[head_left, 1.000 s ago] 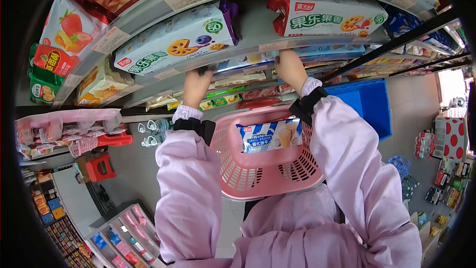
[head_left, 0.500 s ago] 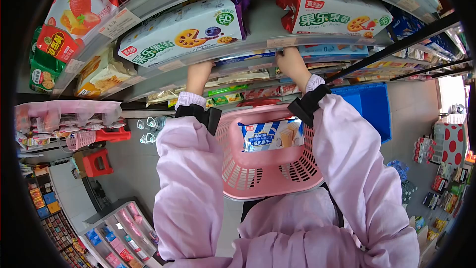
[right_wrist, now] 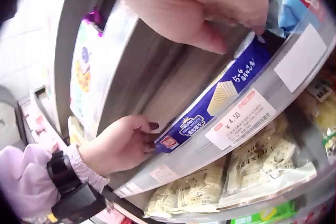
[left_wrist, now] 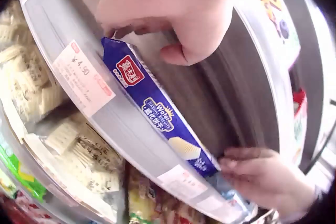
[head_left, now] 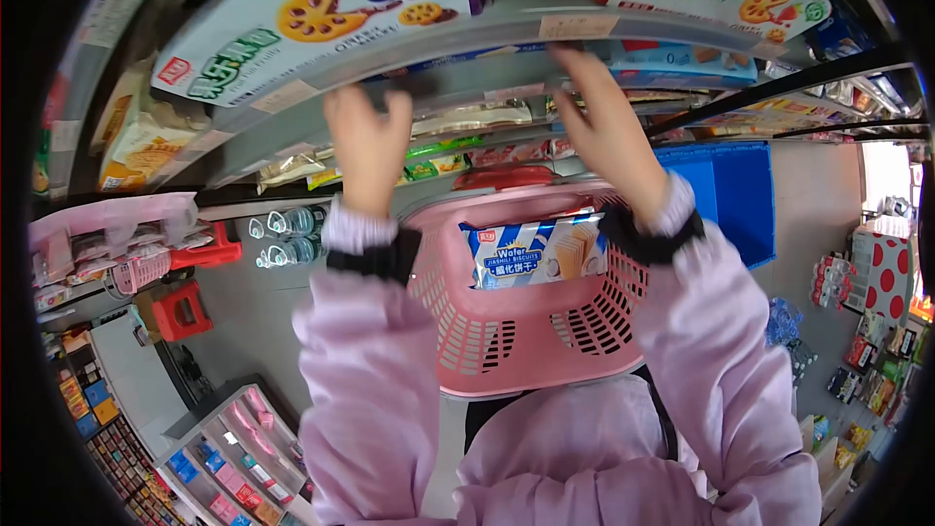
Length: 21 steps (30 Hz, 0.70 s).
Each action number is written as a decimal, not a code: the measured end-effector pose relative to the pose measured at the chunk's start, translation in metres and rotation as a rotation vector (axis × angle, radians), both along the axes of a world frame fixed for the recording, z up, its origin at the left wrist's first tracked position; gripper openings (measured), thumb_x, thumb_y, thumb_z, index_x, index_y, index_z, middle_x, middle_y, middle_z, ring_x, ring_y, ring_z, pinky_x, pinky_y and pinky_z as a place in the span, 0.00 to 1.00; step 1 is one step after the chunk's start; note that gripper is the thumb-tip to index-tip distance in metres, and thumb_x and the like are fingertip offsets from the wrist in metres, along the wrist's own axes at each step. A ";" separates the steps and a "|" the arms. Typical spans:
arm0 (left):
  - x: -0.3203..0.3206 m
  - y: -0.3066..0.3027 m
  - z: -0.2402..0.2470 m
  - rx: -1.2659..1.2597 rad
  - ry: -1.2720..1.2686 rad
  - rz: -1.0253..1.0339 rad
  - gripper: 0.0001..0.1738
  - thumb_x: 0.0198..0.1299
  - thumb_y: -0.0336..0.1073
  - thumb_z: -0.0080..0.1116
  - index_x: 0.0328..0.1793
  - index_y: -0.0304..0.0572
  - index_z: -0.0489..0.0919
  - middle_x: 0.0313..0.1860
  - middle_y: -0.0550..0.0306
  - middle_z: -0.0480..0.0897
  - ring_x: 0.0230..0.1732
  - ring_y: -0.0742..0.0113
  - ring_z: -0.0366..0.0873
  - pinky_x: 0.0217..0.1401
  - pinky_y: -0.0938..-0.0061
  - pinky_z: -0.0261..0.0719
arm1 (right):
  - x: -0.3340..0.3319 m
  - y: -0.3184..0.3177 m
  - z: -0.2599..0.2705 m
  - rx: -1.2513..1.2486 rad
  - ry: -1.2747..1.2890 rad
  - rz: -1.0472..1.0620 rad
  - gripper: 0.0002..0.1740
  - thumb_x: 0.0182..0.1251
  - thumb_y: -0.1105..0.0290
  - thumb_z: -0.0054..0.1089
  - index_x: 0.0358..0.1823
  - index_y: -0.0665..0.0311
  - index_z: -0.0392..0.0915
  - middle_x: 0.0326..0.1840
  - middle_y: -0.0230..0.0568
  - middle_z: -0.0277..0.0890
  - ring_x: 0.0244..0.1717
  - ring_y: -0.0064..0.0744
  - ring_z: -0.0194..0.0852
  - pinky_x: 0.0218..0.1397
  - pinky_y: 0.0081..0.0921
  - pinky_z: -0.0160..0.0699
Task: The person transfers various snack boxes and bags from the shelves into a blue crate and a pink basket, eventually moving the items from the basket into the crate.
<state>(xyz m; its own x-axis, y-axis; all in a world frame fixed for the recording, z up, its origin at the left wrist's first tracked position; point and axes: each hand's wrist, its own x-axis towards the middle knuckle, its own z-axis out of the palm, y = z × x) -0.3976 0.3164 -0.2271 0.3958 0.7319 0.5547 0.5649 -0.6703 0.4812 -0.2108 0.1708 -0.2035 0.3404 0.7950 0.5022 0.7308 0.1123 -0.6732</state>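
A blue wafer biscuit pack [left_wrist: 157, 111] lies lengthwise along the front edge of a grey shelf, its narrow printed side facing out. At its left end is my left hand [head_left: 365, 151], fingers bent right by the wrapper tip and thumb held apart. My right hand [head_left: 614, 131] is at the other end, its fingertips close to the wrapper's end and its thumb spread away. In the right wrist view both hands flank the pack [right_wrist: 223, 95]. The head view shows only a thin blue strip of it beneath the shelf above, and the hands are blurred there.
A pink basket [head_left: 536, 331] holding a blue-and-white wafer pack [head_left: 536, 251] sits against my body. Large cookie packs [head_left: 321, 19] stand on the shelf above. Bagged biscuits [left_wrist: 84, 150] lie one shelf lower. A blue bin [head_left: 730, 200] stands at the right.
Both hands have drawn back from beneath the upper shelf, with thumbs now spread. The pack first showed more of its printed face; now a narrow blue side shows. The head view has moved closer to the shelf.
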 end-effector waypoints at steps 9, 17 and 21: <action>-0.076 -0.161 -0.122 -0.982 0.461 -0.137 0.17 0.49 0.33 0.53 0.42 0.28 0.71 0.30 0.40 0.77 0.33 0.50 0.77 0.36 0.66 0.74 | -0.026 -0.163 -0.124 -1.080 0.322 -0.012 0.29 0.53 0.76 0.52 0.57 0.76 0.57 0.48 0.60 0.68 0.50 0.49 0.69 0.51 0.32 0.67; -0.079 -0.157 -0.180 -1.401 0.145 -0.138 0.18 0.51 0.36 0.53 0.43 0.26 0.71 0.35 0.40 0.79 0.37 0.56 0.78 0.39 0.68 0.75 | -0.026 -0.170 -0.162 -0.891 0.491 -0.229 0.32 0.50 0.74 0.57 0.54 0.79 0.54 0.50 0.66 0.62 0.53 0.56 0.63 0.55 0.35 0.64; -0.078 -0.168 -0.165 -1.322 0.099 -0.222 0.17 0.50 0.33 0.53 0.46 0.30 0.73 0.35 0.47 0.80 0.37 0.65 0.78 0.39 0.73 0.74 | -0.022 -0.176 -0.174 -0.818 0.705 -0.231 0.32 0.51 0.74 0.57 0.56 0.77 0.55 0.50 0.54 0.67 0.55 0.39 0.64 0.56 0.27 0.63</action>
